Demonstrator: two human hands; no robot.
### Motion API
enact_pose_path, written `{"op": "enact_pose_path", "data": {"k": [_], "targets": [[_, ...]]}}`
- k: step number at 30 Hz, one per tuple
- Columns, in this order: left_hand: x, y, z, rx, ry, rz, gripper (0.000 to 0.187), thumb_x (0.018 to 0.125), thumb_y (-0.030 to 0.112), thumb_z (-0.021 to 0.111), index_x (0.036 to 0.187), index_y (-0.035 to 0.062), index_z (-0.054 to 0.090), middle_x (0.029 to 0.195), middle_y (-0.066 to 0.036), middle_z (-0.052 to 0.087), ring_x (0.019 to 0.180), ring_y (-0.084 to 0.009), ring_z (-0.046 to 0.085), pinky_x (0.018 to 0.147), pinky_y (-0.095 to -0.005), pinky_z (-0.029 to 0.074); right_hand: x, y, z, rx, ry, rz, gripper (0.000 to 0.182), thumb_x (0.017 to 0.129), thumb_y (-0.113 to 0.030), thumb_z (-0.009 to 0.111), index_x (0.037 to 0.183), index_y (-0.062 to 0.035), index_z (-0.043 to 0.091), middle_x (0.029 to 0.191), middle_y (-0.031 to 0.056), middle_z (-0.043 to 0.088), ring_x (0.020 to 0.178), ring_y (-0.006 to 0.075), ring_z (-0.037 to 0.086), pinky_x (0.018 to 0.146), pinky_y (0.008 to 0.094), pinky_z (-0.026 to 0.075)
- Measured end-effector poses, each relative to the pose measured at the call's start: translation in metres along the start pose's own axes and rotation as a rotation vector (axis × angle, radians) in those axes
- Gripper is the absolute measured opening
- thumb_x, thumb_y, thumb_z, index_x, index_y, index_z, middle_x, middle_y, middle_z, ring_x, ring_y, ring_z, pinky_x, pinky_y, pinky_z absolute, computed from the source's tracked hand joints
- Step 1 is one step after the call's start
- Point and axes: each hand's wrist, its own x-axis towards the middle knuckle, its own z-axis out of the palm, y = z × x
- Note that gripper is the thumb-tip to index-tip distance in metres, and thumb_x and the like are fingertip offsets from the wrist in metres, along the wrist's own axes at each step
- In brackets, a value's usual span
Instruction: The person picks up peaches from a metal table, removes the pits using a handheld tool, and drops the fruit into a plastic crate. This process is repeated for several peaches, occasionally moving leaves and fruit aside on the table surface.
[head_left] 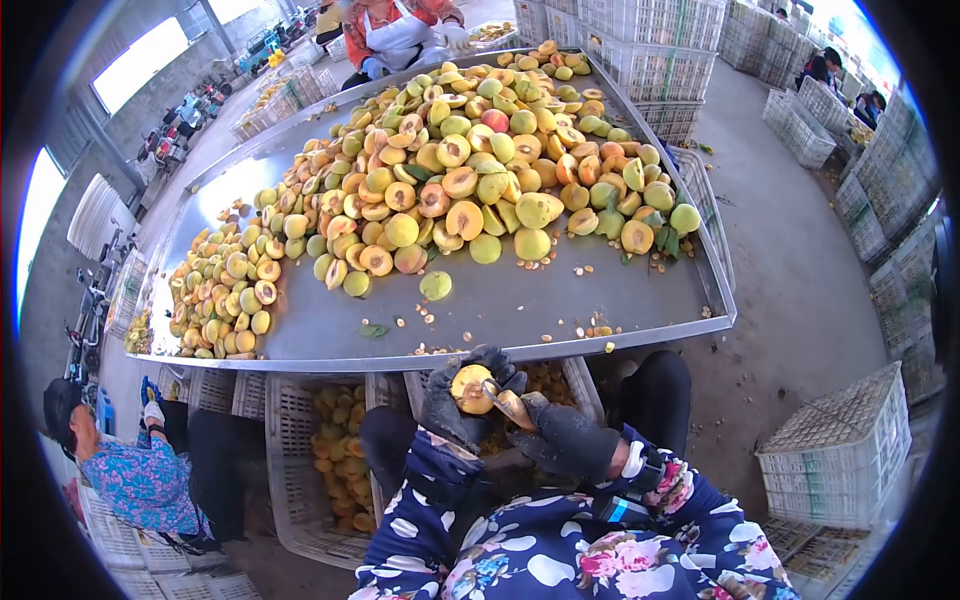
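Note:
Below the near edge of a metal table [540, 322], my left hand [448, 412], in a dark glove, is closed around a halved peach [470, 389] with its cut face up. My right hand [570, 436], also gloved, grips a small tool with a tan handle [514, 408], its metal end touching the cut face of the fruit. A large pile of whole and halved peaches [420, 185] covers much of the table. Small pits and scraps [597, 331] lie near its front edge.
White crates of fruit [292, 470] stand under the table by my knees. A closed-sided crate [835, 450] is at the right, with stacked crates [655, 60] behind. One person [140, 470] sits at the left, another [400, 35] works across the table.

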Motion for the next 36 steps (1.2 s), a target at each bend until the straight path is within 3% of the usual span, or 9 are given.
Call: {"op": "enact_pose_path", "data": {"k": [4,12,17,20,23,26,32,34,36], "targets": [[-0.005,-0.011,0.004,-0.188,0.025,0.000,0.033,0.080,0.019,0.042,0.100,-0.0062,0.050,0.096,-0.021,0.055,0.086,-0.0334,0.056,0.086,-0.0537,0.040,-0.005,-0.005,-0.001,-0.075,-0.028,0.048,0.033,0.076,-0.013,0.057,0.103,0.0010,0.043,0.073,0.0188,0.054,0.061,0.0320,0.054,0.055,0.0361,0.043],[-0.005,-0.033,-0.014,0.247,-0.081,0.298,0.042,0.082,0.027,0.048,0.109,-0.0048,0.046,0.102,-0.019,0.053,0.090,-0.0317,0.054,0.085,-0.0461,0.042,-0.006,0.013,0.028,-0.041,-0.069,0.146,0.035,0.080,-0.014,0.052,0.111,0.0014,0.043,0.078,0.0166,0.052,0.068,0.0243,0.052,0.060,0.0307,0.042],[0.010,-0.055,-0.039,0.113,0.023,0.318,0.041,0.081,0.028,0.050,0.108,-0.0024,0.047,0.100,-0.016,0.053,0.089,-0.0297,0.054,0.084,-0.0430,0.043,-0.007,0.018,0.037,-0.399,-0.179,0.055,0.041,0.083,-0.015,0.049,0.119,0.0019,0.037,0.077,0.0169,0.051,0.067,0.0246,0.053,0.059,0.0306,0.042],[0.021,-0.062,-0.056,-0.036,0.084,0.260,0.040,0.080,0.029,0.052,0.107,-0.0010,0.048,0.099,-0.014,0.054,0.089,-0.0285,0.054,0.084,-0.0412,0.044,-0.007,0.013,0.035,-0.193,-0.105,0.155,0.036,0.084,-0.015,0.047,0.115,0.0025,0.039,0.072,0.0176,0.054,0.061,0.0277,0.054,0.054,0.0343,0.042],[0.000,-0.032,-0.026,-0.044,-0.031,-0.014,0.032,0.081,0.022,0.050,0.103,-0.0014,0.048,0.095,-0.013,0.054,0.086,-0.0267,0.055,0.081,-0.0395,0.046,0.000,-0.009,0.015,-0.178,-0.129,0.094,0.030,0.084,-0.015,0.046,0.109,0.0018,0.041,0.066,0.0181,0.055,0.055,0.0306,0.054,0.048,0.0384,0.041],[-0.001,-0.028,-0.024,0.038,0.027,-0.081,0.024,0.083,0.015,0.043,0.097,-0.0032,0.050,0.086,-0.014,0.056,0.079,-0.0267,0.058,0.073,-0.0405,0.050,0.004,0.000,0.011,-0.171,-0.340,0.245,0.045,0.072,-0.017,0.057,0.110,0.0015,0.038,0.074,0.0220,0.056,0.069,0.0357,0.057,0.057,0.0417,0.045],[0.004,-0.030,-0.045,0.217,-0.055,-0.067,0.031,0.083,0.029,0.044,0.098,0.0028,0.052,0.092,-0.013,0.057,0.081,-0.0279,0.057,0.077,-0.0468,0.046,-0.001,0.030,0.034,-0.106,-0.406,0.212,0.034,0.079,-0.018,0.053,0.104,0.0000,0.040,0.073,0.0174,0.056,0.061,0.0273,0.057,0.051,0.0344,0.044],[0.006,-0.035,-0.053,0.406,-0.041,0.048,0.032,0.084,0.031,0.043,0.098,0.0036,0.052,0.092,-0.013,0.058,0.080,-0.0282,0.057,0.075,-0.0474,0.047,0.008,-0.002,0.013,0.263,-0.390,0.453,0.029,0.082,-0.019,0.051,0.102,-0.0008,0.041,0.068,0.0113,0.054,0.054,0.0206,0.053,0.046,0.0296,0.041],[0.006,-0.035,-0.046,0.208,-0.003,0.028,0.031,0.085,0.027,0.041,0.098,0.0005,0.052,0.090,-0.014,0.058,0.077,-0.0279,0.058,0.071,-0.0422,0.050,0.010,-0.008,0.010,0.624,-0.372,0.587,0.026,0.084,-0.019,0.050,0.102,-0.0019,0.041,0.065,0.0066,0.052,0.048,0.0146,0.049,0.041,0.0251,0.038]]}}
